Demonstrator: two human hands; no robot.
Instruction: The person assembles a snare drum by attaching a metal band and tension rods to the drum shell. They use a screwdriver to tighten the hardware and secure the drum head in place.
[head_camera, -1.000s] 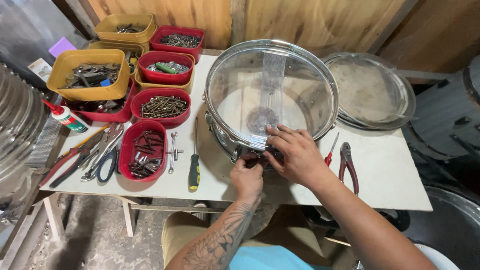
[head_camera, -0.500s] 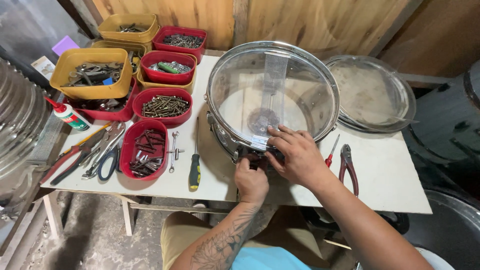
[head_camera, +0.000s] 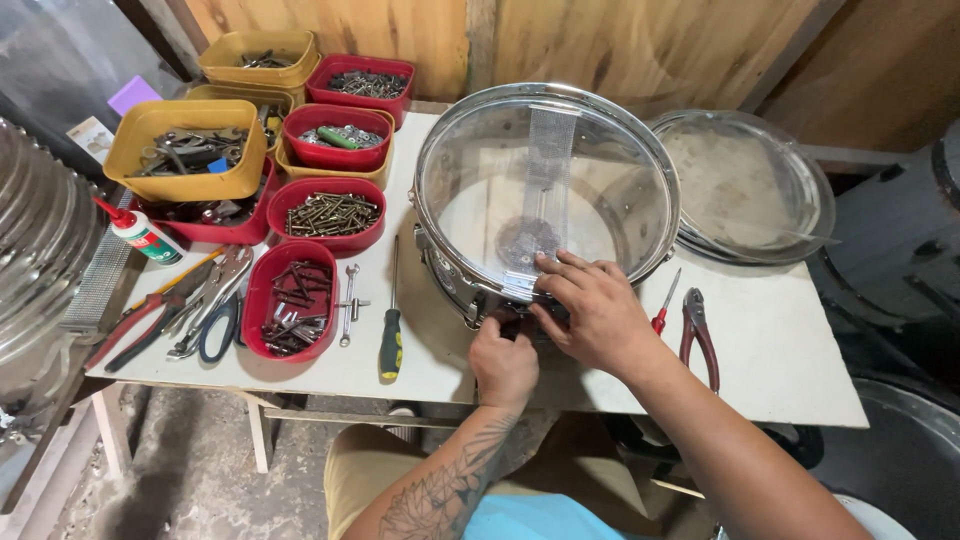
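On the white bench (head_camera: 780, 340), your left hand (head_camera: 503, 362) fingers pinch a snare drum (head_camera: 545, 200) fitting; right hand (head_camera: 590, 310) fingers spread on its rim; fitting unfinished.

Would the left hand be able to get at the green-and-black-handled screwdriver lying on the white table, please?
Probably yes: the left hand sits just right of the green-and-black-handled screwdriver, with only bare white table between them.

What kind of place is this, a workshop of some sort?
Probably a small drum repair workshop. A snare drum sits on a white table under both hands, red and yellow tubs hold screws and parts, and pliers and a screwdriver lie nearby.
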